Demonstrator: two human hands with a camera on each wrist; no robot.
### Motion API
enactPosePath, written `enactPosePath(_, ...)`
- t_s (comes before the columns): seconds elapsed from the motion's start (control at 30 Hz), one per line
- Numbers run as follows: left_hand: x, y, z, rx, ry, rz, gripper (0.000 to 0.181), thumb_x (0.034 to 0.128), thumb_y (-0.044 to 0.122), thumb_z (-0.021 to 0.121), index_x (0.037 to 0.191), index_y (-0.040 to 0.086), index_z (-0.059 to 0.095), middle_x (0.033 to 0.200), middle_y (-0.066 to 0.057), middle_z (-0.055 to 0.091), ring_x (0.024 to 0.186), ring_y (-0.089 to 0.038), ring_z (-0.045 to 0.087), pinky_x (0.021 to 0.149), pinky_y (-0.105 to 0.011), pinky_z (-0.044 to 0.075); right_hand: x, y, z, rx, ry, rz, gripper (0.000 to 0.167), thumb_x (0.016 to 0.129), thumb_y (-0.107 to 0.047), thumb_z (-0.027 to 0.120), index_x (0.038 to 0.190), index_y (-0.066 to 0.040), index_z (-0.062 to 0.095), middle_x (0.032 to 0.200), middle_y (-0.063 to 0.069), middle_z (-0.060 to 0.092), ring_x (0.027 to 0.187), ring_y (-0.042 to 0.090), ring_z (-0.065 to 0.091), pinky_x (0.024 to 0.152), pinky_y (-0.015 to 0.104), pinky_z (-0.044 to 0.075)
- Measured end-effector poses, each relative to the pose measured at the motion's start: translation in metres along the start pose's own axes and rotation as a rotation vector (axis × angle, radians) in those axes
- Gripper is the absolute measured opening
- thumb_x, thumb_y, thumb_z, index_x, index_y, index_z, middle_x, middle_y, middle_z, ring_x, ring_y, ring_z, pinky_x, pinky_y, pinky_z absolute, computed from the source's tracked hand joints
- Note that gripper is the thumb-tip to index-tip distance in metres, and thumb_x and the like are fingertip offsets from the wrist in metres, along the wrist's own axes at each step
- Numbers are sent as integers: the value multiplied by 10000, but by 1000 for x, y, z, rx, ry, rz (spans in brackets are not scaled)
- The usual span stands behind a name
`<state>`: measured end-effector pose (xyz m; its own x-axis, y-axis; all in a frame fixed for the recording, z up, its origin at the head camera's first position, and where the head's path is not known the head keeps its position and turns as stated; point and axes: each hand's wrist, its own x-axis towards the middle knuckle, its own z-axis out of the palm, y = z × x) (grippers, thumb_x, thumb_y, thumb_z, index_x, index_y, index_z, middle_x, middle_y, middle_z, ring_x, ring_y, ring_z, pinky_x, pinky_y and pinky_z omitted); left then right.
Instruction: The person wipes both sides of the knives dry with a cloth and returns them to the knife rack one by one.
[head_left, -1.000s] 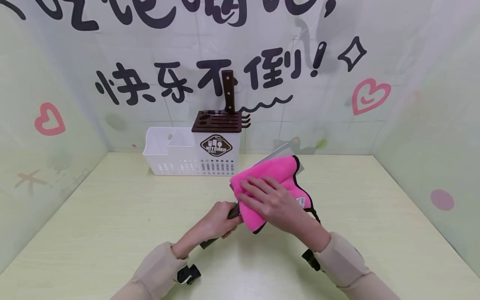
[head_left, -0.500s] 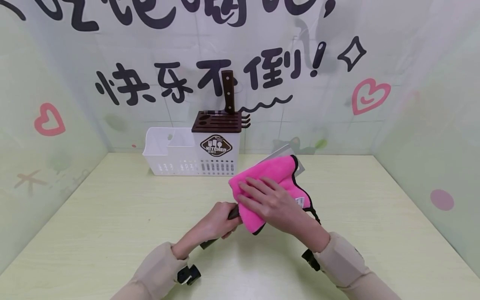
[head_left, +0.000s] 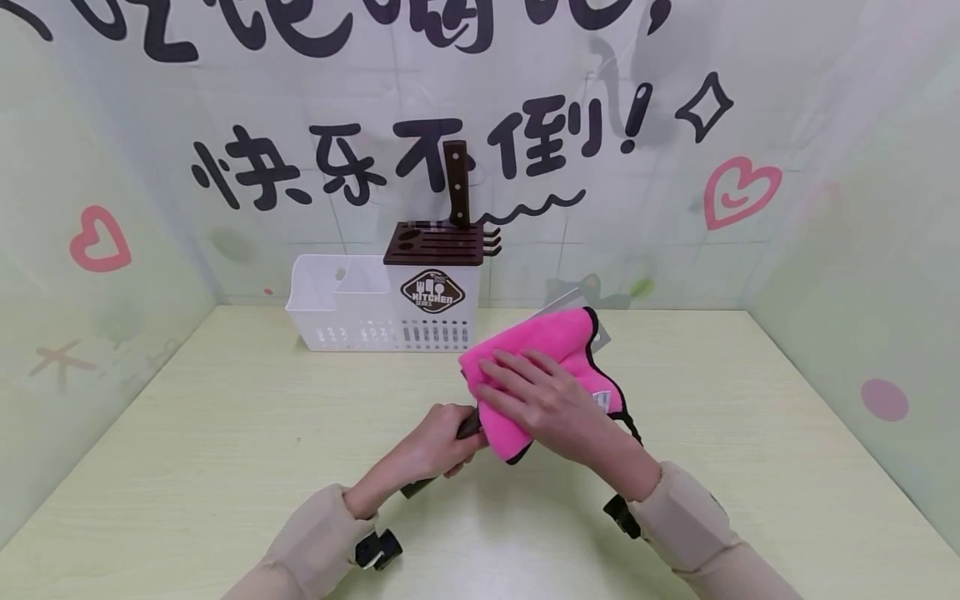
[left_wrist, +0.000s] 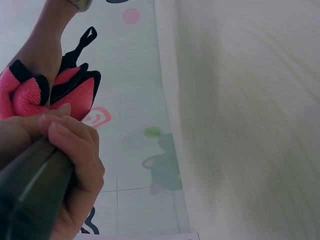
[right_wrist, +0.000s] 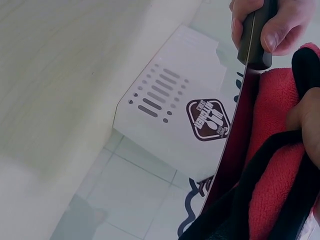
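Note:
My left hand (head_left: pixel 442 439) grips the dark handle (right_wrist: pixel 257 40) of a cleaver, held tilted above the table. Its wide steel blade (head_left: pixel 603 337) points up and to the right, mostly covered by a pink cloth (head_left: pixel 558 333) with black edging. Over the cloth lies my right hand (head_left: pixel 551 408), its fingers spread across the top while the thumb holds the cloth from beneath. The right wrist view shows the cloth (right_wrist: pixel 275 105) bunched along the blade, whose surface reflects red. Most of the blade's face is hidden.
A white kitchen holder (head_left: pixel 352 325) with a dark slotted top (head_left: pixel 435 244) stands by the back wall. One brown-handled knife (head_left: pixel 457 183) stands upright in it, and several hooks stick out at its right side. Pale wood table (head_left: pixel 225 467) lies below both hands.
The cloth has shifted very slightly upward along the blade with my right hand. My left hand keeps its grip on the handle, and the holder has not moved.

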<state>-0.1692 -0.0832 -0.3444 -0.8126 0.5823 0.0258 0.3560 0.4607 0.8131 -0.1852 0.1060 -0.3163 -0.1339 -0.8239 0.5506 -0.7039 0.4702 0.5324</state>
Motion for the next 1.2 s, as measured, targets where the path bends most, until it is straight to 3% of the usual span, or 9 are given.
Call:
enactPosePath(0.57, 0, -1, -1, 13, 19, -1, 307, 880, 246, 562, 662, 53, 466, 448, 33, 403, 319, -45, 373, 335, -208, 302, -2, 12, -3, 32, -18, 87, 442, 673, -95, 771, 1094, -116, 638, 1144, 86, 594, 1090, 238, 528, 890, 366, 440)
enactPosePath(1.03, -2, 0, -1, -8, 14, -21, 304, 885, 251, 556, 676, 45, 475, 454, 33, 410, 329, -42, 369, 334, -189, 307, -12, 27, -1, 55, -56, 189, 459, 690, -44, 746, 1126, -100, 616, 1160, 101, 583, 1112, 265, 511, 897, 380, 436)
enactPosePath(1.2, -2, 0, -2, -14, 9, -24, 312, 885, 256, 555, 679, 35, 476, 454, 31, 408, 330, -43, 367, 335, -187, 305, -16, 32, 0, 79, -36, 222, 447, 686, -11, 737, 1110, -90, 623, 1143, 107, 591, 1108, 275, 513, 893, 392, 436)
